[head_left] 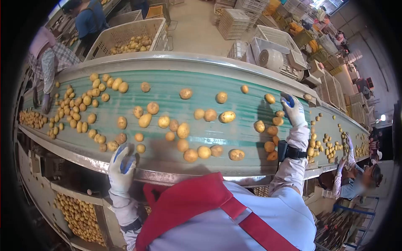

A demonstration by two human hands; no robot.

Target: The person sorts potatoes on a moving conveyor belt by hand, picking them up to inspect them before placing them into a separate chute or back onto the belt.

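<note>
My left hand (121, 169), in a white glove with blue coating, is over the near rim of the green conveyor belt (243, 121). Its fingers are apart with nothing between them, close to a potato (112, 145). Toward the far side of the belt is my right hand (294, 109), gloved the same way. Its fingers are spread and slightly bent, and no potato shows in them. A small potato (270, 98) lies just left of its fingertips, and several more sit below that. Loose potatoes are scattered along the belt, densest at the left.
Beyond the metal far rail (201, 57) stands a crate (125, 35) partly filled with potatoes. A motor (274, 60) sits past the rail at right. Below the belt, a bin (79, 217) holds many potatoes. Other people stand along the line at left and right.
</note>
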